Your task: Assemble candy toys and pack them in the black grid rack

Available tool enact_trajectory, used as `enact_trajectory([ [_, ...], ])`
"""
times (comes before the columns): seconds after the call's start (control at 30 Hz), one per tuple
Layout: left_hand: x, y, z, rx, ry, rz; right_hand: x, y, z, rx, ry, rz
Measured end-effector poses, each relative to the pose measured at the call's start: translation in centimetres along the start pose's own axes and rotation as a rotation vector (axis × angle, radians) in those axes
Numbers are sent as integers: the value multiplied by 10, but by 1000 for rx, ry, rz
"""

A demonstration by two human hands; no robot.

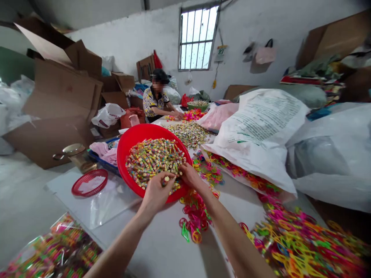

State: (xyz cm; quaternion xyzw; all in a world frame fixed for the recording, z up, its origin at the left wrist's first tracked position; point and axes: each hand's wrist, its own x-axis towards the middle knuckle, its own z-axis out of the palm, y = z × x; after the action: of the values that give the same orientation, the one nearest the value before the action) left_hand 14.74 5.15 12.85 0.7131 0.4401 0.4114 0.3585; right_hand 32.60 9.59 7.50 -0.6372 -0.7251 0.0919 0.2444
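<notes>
A red plastic basin (123,144) is tilted toward me on the white table, heaped with small cylindrical pieces (150,158) that have colourful sides and pale ends. Over its near rim, my left hand (158,189) is closed in a pinch, with one pale-ended piece (166,179) showing between thumb and finger. Close beside it, my right hand (189,175) has its fingers curled at the pile's right edge; what they hold is hidden. Bright plastic loop-shaped pieces (194,216) lie under my right forearm, just outside the basin.
A white sack (257,123) spills coloured plastic pieces at right; a larger heap (301,247) lies nearer. On the left are a red basket (89,183), a glass jug (77,156) and filled clear bags (55,251). A co-worker (156,96) sits across the table by another pile (189,133).
</notes>
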Motion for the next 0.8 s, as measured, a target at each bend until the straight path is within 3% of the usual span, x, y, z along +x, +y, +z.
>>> enact_trajectory([
  [0.13, -61, -19, 31, -383, -243, -243, -41, 8, -20, 150, 36, 24],
  [0.23, -90, -41, 48, -666, -236, -452, -88, 11, -37, 499, -150, 125],
  [0.33, -99, -53, 61, -904, -200, -600, -125, 4, -44, 748, -443, 211],
  [0.4, -100, -52, 67, -1006, -299, -668, -135, -4, -41, 720, -574, 227],
  [0.5, -99, -46, 72, -1043, -392, -739, -133, -16, -36, 641, -671, 236],
  [0.63, -100, -44, 71, -1073, -331, -823, -130, -22, -36, 684, -625, 268],
  [0.8, -106, -52, 71, -1150, -358, -848, -153, -16, -36, 844, -463, 329],
])
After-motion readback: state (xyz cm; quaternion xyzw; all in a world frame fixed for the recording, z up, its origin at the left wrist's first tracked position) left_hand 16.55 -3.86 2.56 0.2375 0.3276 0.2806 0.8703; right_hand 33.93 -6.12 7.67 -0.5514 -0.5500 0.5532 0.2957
